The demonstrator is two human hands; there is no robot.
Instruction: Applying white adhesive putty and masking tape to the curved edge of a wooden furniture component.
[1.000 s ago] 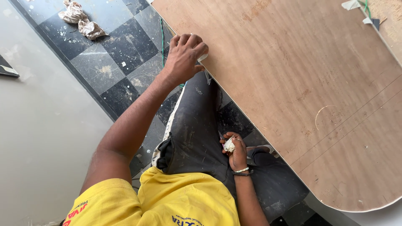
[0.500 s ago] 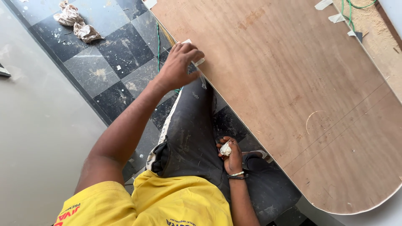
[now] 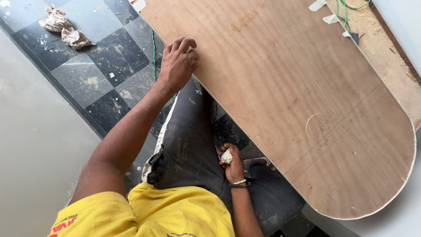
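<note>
A large plywood board (image 3: 285,87) with one rounded end lies flat in front of me. My left hand (image 3: 177,61) rests on its near edge with the fingers curled in and nothing visible in it. My right hand (image 3: 233,163) sits low beside my dark-trousered leg (image 3: 188,140), under the board's edge, closed around a small white crumpled lump (image 3: 226,156). A faint pencilled arc and lines mark the board near its rounded end.
The floor is black and grey checkered tile (image 3: 101,74). Two crumpled paper wads (image 3: 66,28) lie at the top left. A green wire (image 3: 153,52) runs past the board's edge. Sawdust, tape scraps and more green wire (image 3: 351,8) lie at the top right.
My left hand has gone from lying flat on the board to curled at its edge. My right hand stays put with the white lump. The view has shifted slightly.
</note>
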